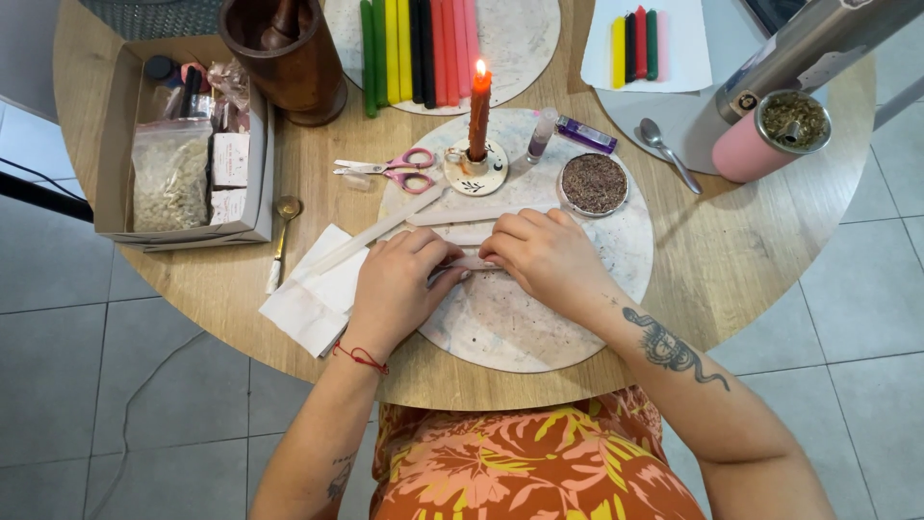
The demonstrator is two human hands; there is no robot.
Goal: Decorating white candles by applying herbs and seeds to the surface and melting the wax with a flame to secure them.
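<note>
Both my hands rest on a round marble board (539,327) on the wooden table. My left hand (404,284) and my right hand (544,255) press together on a pale pink candle (469,262) lying flat between them. Two more pale sticks (452,218) lie just beyond my fingers. A lit reddish candle (479,111) stands upright in a small round holder (474,169) behind them. A tin of dried herbs (594,183) sits to the right of the holder.
Pink-handled scissors (390,169), a small vial (541,135), a wooden mortar (284,58), a cardboard box of supplies (183,144), coloured candles (419,48), white paper (318,294), a spoon (666,149) and a pink jar of herbs (775,135) surround the board.
</note>
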